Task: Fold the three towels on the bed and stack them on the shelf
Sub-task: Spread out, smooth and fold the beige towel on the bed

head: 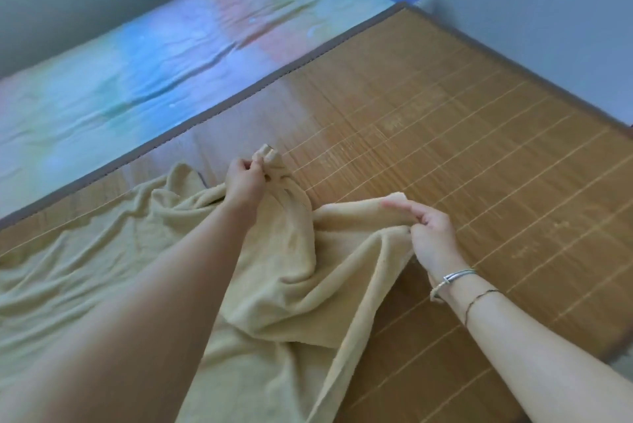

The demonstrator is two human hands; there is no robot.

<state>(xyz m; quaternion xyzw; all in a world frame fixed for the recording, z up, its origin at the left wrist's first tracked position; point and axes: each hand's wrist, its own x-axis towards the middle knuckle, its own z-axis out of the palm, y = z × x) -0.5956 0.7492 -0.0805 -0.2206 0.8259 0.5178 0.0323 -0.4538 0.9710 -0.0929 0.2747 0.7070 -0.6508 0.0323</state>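
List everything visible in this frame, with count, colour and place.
towel: one, beige, crumpled on the bamboo mat, lower left
bamboo mat: one, brown with grey edging, covering the right of the bed
bedsheet: one, pastel blue, pink and green, upper left
bracelets: silver and thin dark ones, on the right wrist
left hand: pinches a towel corner, centre
right hand: pinches the towel's edge, right of centre

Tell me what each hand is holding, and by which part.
Both grip the beige towel: the left hand pinches a raised corner, the right hand holds an edge.
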